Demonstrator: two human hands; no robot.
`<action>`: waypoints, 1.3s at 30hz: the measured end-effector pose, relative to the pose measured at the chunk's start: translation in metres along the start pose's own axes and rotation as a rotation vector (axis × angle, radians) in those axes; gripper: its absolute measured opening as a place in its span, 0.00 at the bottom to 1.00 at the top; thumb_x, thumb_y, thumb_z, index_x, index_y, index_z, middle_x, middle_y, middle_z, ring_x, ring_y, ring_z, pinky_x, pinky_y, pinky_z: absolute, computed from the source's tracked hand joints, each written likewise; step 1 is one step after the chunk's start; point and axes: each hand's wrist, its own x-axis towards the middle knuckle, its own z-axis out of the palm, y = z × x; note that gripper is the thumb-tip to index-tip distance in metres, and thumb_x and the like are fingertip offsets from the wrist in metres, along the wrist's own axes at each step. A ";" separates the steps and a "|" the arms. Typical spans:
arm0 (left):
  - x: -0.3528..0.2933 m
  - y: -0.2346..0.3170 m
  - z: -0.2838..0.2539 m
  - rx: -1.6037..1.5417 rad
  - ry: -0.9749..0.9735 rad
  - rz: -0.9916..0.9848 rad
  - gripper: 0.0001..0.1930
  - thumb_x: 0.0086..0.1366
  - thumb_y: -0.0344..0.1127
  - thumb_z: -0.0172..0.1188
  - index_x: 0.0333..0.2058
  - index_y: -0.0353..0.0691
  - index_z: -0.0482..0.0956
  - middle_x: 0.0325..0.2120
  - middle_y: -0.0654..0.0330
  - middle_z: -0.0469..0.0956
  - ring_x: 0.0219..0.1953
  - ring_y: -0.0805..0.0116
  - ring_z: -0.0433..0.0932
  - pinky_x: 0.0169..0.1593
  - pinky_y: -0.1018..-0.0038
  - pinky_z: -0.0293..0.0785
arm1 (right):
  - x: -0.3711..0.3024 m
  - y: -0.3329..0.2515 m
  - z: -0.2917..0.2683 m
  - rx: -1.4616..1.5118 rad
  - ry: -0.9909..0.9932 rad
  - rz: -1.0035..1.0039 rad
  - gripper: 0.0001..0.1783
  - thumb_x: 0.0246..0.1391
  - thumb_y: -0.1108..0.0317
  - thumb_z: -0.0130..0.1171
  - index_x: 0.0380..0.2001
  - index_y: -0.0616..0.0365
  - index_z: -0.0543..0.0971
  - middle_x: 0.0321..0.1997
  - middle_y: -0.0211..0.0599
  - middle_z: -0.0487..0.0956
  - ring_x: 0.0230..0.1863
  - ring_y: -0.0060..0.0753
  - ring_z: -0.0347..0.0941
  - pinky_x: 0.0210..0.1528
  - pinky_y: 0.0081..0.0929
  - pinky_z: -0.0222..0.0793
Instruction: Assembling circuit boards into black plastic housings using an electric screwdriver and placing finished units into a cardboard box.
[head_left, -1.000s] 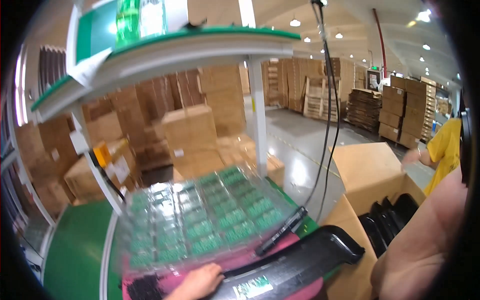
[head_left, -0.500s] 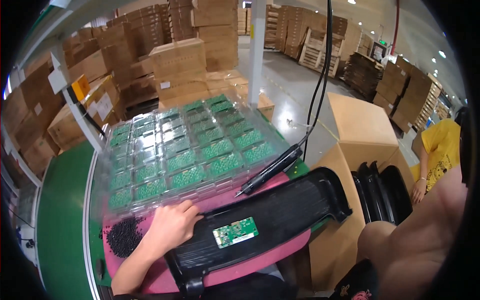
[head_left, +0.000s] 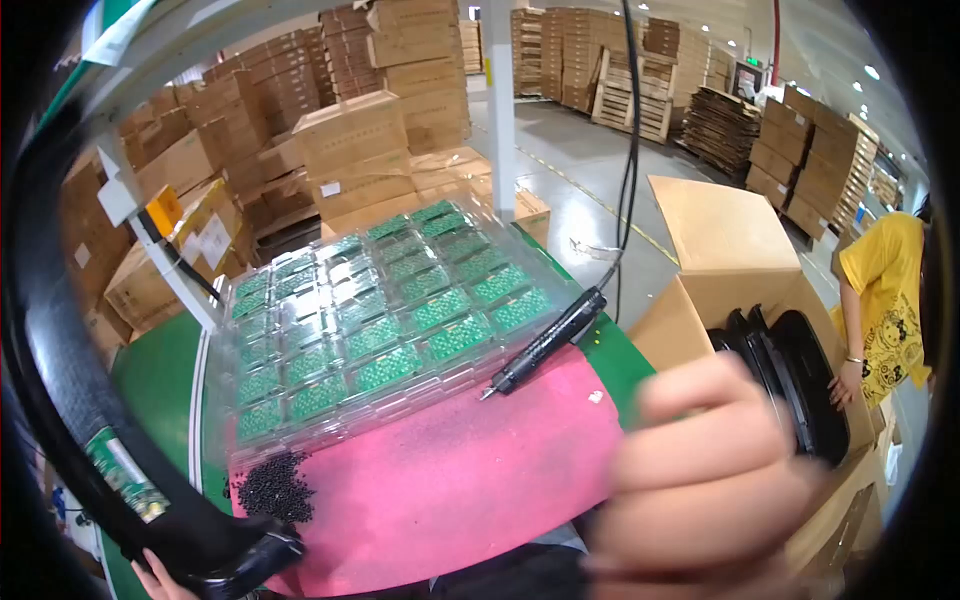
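My left hand [head_left: 158, 578] grips the lower end of a long black plastic housing [head_left: 75, 350] at the far left, only its fingers showing. The housing stands tilted up on end, with a green circuit board [head_left: 125, 475] on its inner face. My right hand [head_left: 705, 465] is large and blurred at the right, in front of an open carton [head_left: 725, 230]. Its fingers look bent, but motion smears them, and whether they hold anything cannot be made out. Inside the carton stand several black plastic housings [head_left: 790, 370].
A clear plastic tray [head_left: 400, 385] of green circuit boards covers the back of the pink mat [head_left: 450, 490]. An electric screwdriver [head_left: 548, 342] on a black cable lies at its right edge. Small black screws [head_left: 275, 487] are heaped at left. A co-worker in yellow [head_left: 885, 300] touches the carton's contents.
The black housing with its circuit board has left the pink mat and swung up to the far left in my left hand. My right hand has come forward, in front of the carton.
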 end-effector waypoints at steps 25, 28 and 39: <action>0.111 -0.234 -0.075 0.258 0.149 0.191 0.32 0.61 0.36 0.62 0.61 0.35 0.60 0.55 0.42 0.69 0.48 0.52 0.75 0.44 0.57 0.77 | -0.254 0.017 -0.210 -0.665 -0.460 1.144 0.05 0.54 0.77 0.54 0.36 0.60 0.73 0.22 0.37 0.72 0.23 0.32 0.70 0.27 0.29 0.66; 0.065 -0.142 0.002 0.225 0.024 0.258 0.24 0.64 0.43 0.57 0.56 0.40 0.68 0.50 0.48 0.73 0.47 0.54 0.75 0.45 0.60 0.76 | -0.257 0.009 -0.219 -0.642 -0.474 1.224 0.04 0.54 0.77 0.53 0.34 0.60 0.74 0.23 0.37 0.72 0.23 0.32 0.70 0.27 0.28 0.66; -0.027 -0.069 0.144 -0.159 -0.601 0.465 0.53 0.53 0.80 0.50 0.57 0.31 0.58 0.50 0.51 0.69 0.54 0.59 0.69 0.60 0.62 0.63 | -0.390 -0.012 -0.300 -0.887 -0.525 1.909 0.33 0.50 0.60 0.65 0.56 0.58 0.64 0.50 0.52 0.75 0.53 0.53 0.72 0.53 0.42 0.68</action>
